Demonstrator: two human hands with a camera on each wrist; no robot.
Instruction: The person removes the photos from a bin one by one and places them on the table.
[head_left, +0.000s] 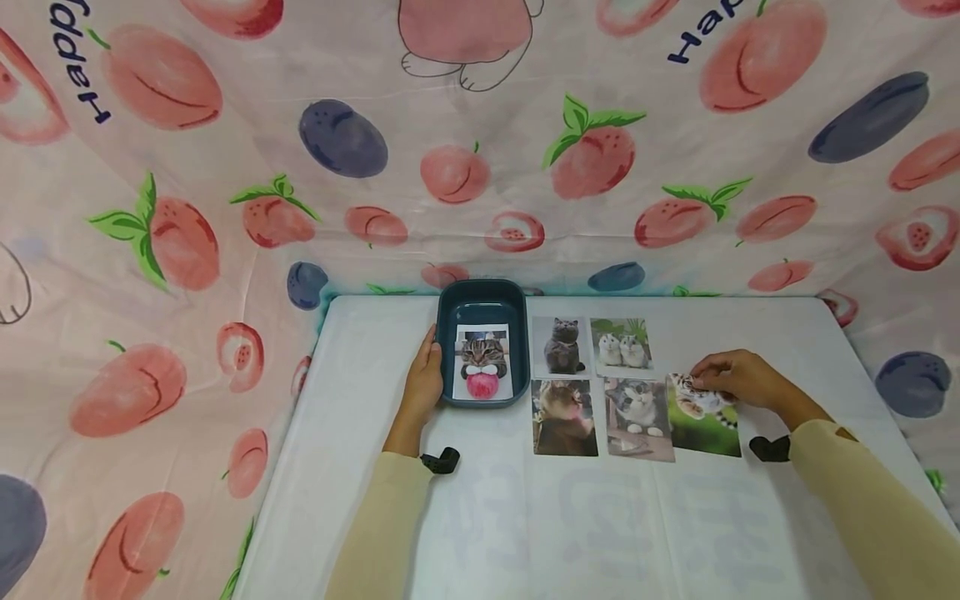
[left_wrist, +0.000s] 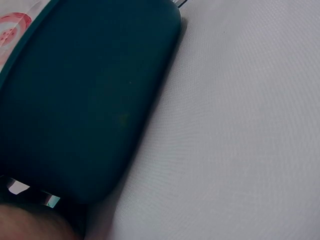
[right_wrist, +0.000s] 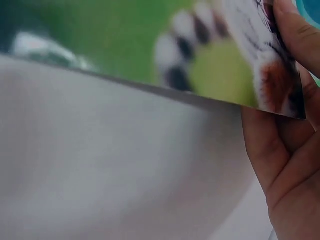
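Note:
My left hand [head_left: 424,375] grips a dark teal rectangular tray [head_left: 482,402] by its left side. Inside the tray lies a photo card of a tabby cat with a pink ball [head_left: 483,362]. In the left wrist view the tray [left_wrist: 90,100] fills the left half, and little of the hand shows. My right hand [head_left: 738,377] pinches a tiger cub photo card [head_left: 705,429] at its upper right edge, between thumb and fingers. The right wrist view shows this card [right_wrist: 120,40] with its lower edge raised off the white surface.
Right of the tray lie a grey cat card [head_left: 564,346], a card with two small furry animals [head_left: 622,348], a dark brown card [head_left: 564,429] and a calico cat card [head_left: 637,425]. The white table [head_left: 585,533] meets a fruit-patterned cloth [head_left: 525,175] behind.

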